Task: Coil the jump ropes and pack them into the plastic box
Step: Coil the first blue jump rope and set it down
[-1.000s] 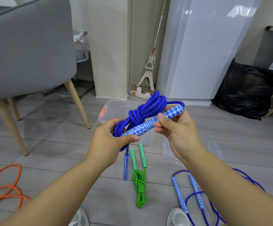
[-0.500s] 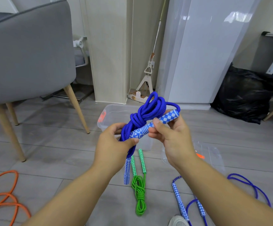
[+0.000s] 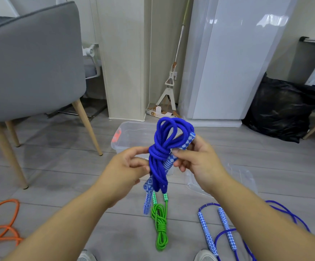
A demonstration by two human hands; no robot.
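Blue braided jump rope (image 3: pixel 162 147), bundled and wrapped round its middle, is held in the air in front of a clear plastic box (image 3: pixel 126 132). The left hand (image 3: pixel 126 166) pinches the wrap. The right hand (image 3: pixel 198 159) grips its blue-and-white patterned handle (image 3: pixel 187 141). A coiled green jump rope (image 3: pixel 160 223) lies on the floor below.

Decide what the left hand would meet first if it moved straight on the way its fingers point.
Left hand points rightward: first the blue jump rope coil, apparently touching its fingertips; the right hand lies beyond.
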